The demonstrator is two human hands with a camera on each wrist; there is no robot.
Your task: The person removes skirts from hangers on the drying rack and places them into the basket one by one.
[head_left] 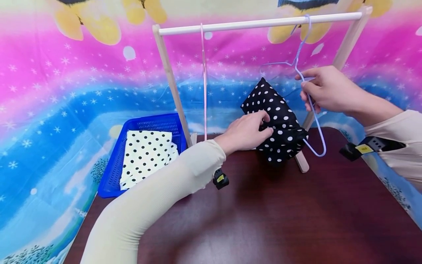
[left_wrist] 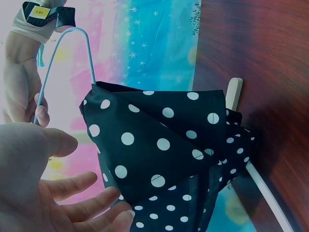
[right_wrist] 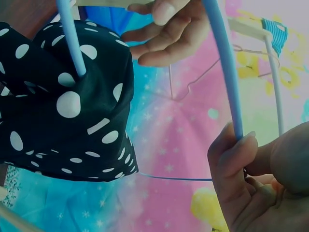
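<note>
A black cloth with white dots (head_left: 282, 126) drapes over the bottom bar of a light blue hanger (right_wrist: 225, 60), which hooks over the rack's rail. The hanger's lower corner sticks out of the cloth on the right. My right hand (head_left: 331, 90) pinches the hanger's sloping side between thumb and fingers. Beside the cloth's left face, my left hand (head_left: 247, 130) has its fingers spread and slightly bent. In the left wrist view its fingertips (left_wrist: 108, 195) overlap the cloth's edge, and nothing is gripped.
A white rail (head_left: 250, 25) on wooden posts forms the rack. A pink hanger (head_left: 204, 84) hangs from its left part. At the left, a blue basket (head_left: 110, 183) holds white cloth with black dots (head_left: 145, 154). The dark wooden table (head_left: 263, 220) lies below.
</note>
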